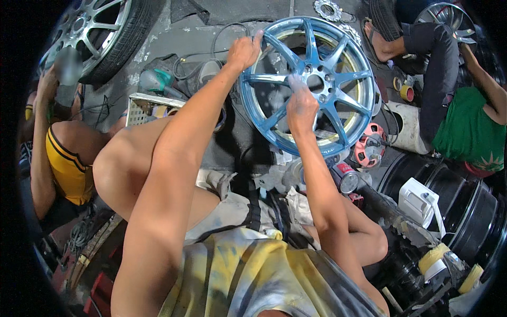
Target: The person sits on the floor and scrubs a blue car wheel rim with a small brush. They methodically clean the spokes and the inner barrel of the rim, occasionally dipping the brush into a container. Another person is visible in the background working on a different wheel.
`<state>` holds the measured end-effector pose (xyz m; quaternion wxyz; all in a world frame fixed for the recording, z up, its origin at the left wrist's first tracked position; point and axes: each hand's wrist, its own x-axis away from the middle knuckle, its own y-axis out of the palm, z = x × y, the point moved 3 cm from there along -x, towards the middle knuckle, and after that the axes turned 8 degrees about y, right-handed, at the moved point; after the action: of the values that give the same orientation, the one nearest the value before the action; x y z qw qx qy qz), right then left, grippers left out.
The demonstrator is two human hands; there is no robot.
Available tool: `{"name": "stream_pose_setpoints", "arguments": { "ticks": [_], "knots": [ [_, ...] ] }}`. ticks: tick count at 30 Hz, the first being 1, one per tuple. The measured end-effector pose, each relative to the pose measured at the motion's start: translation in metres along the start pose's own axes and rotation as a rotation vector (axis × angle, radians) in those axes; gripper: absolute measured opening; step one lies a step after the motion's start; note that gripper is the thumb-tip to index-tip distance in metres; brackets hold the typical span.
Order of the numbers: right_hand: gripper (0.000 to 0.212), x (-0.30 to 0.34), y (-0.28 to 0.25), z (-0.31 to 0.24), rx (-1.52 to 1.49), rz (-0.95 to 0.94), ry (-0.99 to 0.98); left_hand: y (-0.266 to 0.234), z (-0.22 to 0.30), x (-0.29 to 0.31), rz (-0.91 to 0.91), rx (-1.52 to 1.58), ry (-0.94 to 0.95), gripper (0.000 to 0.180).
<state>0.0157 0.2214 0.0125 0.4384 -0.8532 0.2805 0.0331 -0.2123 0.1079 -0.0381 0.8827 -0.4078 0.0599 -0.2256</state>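
A blue multi-spoke wheel rim (pixel 351 77) stands tilted in front of me, with dull whitish patches on its spokes and lip. My left hand (pixel 244 52) is closed on its upper left edge, the thumb pointing up along the lip. My right hand (pixel 302 105) is at a left spoke beside the hub, its fingers curled and pressed together. Its fingertips are pale and smeared by motion, so what they hold, if anything, is hidden.
Left of me, a person sits by a silver wheel with a tyre (pixel 113 58); another sits at the right. Around me are a green power tool (pixel 157 79), a perforated tray (pixel 138 112), a can (pixel 346 178), a red round part (pixel 369 147), dark rims (pixel 443 185) and a white box (pixel 417 202).
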Motion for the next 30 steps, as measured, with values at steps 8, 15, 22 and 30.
{"name": "stream_pose_setpoints", "arguments": {
  "ticks": [8, 15, 22, 30],
  "knots": [
    [0.044, -0.003, 0.039, -0.047, -0.047, -0.085, -0.113, -0.006, 0.009, 0.001, -0.114, 0.008, -0.023, 0.083],
    [0.042, -0.008, 0.006, 0.009, -0.072, -0.078, 0.008, -0.002, 0.004, -0.003, -0.086, 0.014, -0.056, 0.083],
    [0.038, -0.003, 0.027, -0.039, -0.026, -0.072, -0.160, -0.004, 0.011, 0.003, -0.045, 0.019, -0.024, 0.086],
    [0.035, -0.008, -0.024, 0.017, 0.058, -0.147, -0.079, -0.004, 0.005, 0.002, -0.081, 0.009, -0.019, 0.084]
  ]
}}
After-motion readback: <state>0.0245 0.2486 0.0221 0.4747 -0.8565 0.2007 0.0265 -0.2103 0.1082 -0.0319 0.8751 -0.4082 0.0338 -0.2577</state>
